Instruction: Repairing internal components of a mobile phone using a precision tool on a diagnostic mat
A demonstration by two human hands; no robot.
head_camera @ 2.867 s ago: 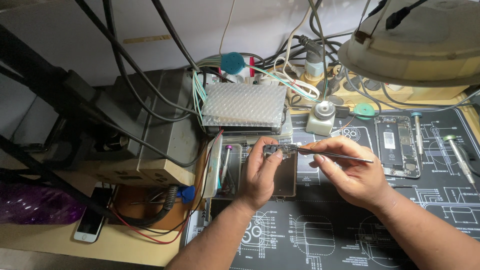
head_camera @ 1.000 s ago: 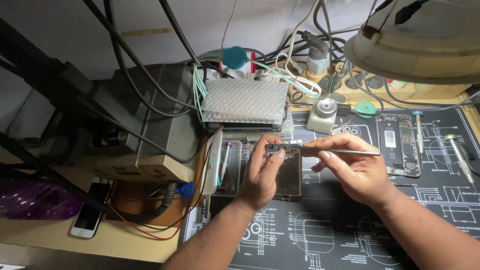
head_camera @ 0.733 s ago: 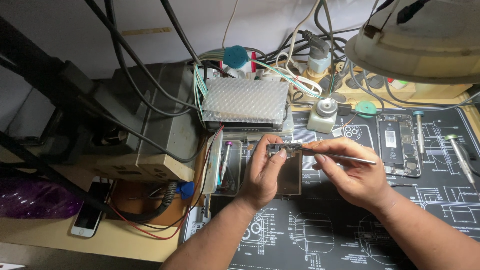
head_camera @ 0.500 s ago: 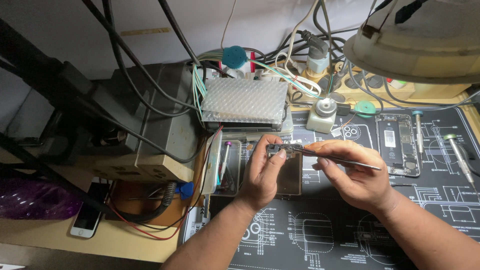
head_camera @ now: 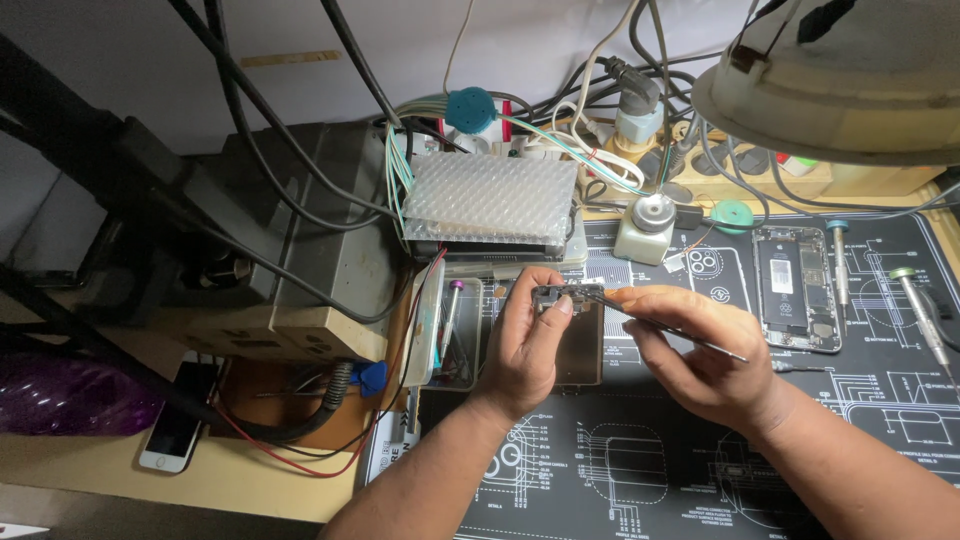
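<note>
My left hand (head_camera: pixel 527 345) grips a dark, opened phone body (head_camera: pixel 581 340) by its top left corner, holding it just above the black repair mat (head_camera: pixel 620 470). My right hand (head_camera: pixel 700 350) pinches thin metal tweezers (head_camera: pixel 670 329), their tip touching the top edge of the phone next to my left thumb. Both hands are close together at the middle of the bench.
A second opened phone (head_camera: pixel 797 288) lies on the mat at right, with two screwdrivers (head_camera: pixel 838 262) beyond it. A small clear parts tray (head_camera: pixel 457 335) sits left of my hands. Behind are a bubble-wrapped box (head_camera: pixel 490 200), a white bottle (head_camera: pixel 648 228), tangled cables and a lamp shade (head_camera: pixel 850 80). A white phone (head_camera: pixel 178 430) lies at left.
The hands have stayed in nearly the same spot on the phone; the tweezers' tip has shifted slightly along the phone's top edge.
</note>
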